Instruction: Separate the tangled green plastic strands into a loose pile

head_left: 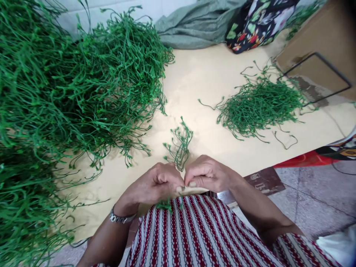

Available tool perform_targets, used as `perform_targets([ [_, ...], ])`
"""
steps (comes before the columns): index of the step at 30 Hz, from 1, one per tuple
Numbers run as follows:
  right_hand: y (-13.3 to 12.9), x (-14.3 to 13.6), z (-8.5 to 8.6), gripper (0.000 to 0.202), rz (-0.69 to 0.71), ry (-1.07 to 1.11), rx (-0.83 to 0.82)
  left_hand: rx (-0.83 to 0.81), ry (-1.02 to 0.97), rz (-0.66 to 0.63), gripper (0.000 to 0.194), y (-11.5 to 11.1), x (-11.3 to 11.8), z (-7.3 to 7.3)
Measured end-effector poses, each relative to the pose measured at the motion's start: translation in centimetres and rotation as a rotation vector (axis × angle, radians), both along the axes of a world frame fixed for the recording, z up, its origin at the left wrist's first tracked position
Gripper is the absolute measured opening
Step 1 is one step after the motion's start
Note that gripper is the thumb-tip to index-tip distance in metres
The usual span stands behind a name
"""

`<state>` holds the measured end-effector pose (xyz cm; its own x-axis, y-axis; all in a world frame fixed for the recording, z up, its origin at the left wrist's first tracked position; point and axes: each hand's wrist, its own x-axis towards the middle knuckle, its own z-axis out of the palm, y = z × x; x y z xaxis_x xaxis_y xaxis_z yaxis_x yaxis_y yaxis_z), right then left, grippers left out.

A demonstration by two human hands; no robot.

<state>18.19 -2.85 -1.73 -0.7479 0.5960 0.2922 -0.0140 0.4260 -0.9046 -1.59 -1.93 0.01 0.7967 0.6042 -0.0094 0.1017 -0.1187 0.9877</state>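
Observation:
At the table's near edge, my left hand (160,181) and my right hand (207,173) meet fingertip to fingertip, both pinched closed. Between them runs a thin green strand, mostly hidden by the fingers. Green strand ends (165,205) hang below my left hand, slightly blurred. Just beyond the hands lies a small bunch of green strands (182,144) with little knot-like tips. A much larger heap of green strands (91,85) covers the left side of the table. To the right lies a smaller pile of green strands (261,105).
A cardboard box (319,48) with a black wire frame (333,70) against it stands at the right. Grey-green cloth (194,26) and a floral black cloth (258,26) lie along the back. Something red (306,159) shows below the right table edge.

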Motion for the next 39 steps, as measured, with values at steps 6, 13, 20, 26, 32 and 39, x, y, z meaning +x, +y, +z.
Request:
perform_targets([
  [6,0.5,1.7,0.9,0.030,-0.164,0.035,-0.035,0.010,-0.038,0.166,0.016,0.7,-0.7,0.1],
  [13,5.4,10.9,0.6,0.021,-1.327,-0.629,0.650,0.076,0.016,0.576,0.014,0.8,-2.0,-0.9],
  [20,8.2,13.8,-4.2,0.038,-1.153,-1.127,0.542,0.049,0.050,0.688,0.023,1.1,-1.8,-0.5],
  [26,10.6,13.3,-5.0,0.042,-1.281,-1.094,0.494,0.304,0.058,0.656,0.024,2.0,0.3,0.8],
  [32,12.3,13.2,-4.6,0.042,-1.392,-1.018,0.459,0.300,-0.005,0.705,0.019,1.7,1.3,0.4],
  [39,7.4,9.2,0.8,0.023,-1.216,-0.617,0.669,0.199,-0.076,0.751,0.015,1.2,1.1,-0.2],
])
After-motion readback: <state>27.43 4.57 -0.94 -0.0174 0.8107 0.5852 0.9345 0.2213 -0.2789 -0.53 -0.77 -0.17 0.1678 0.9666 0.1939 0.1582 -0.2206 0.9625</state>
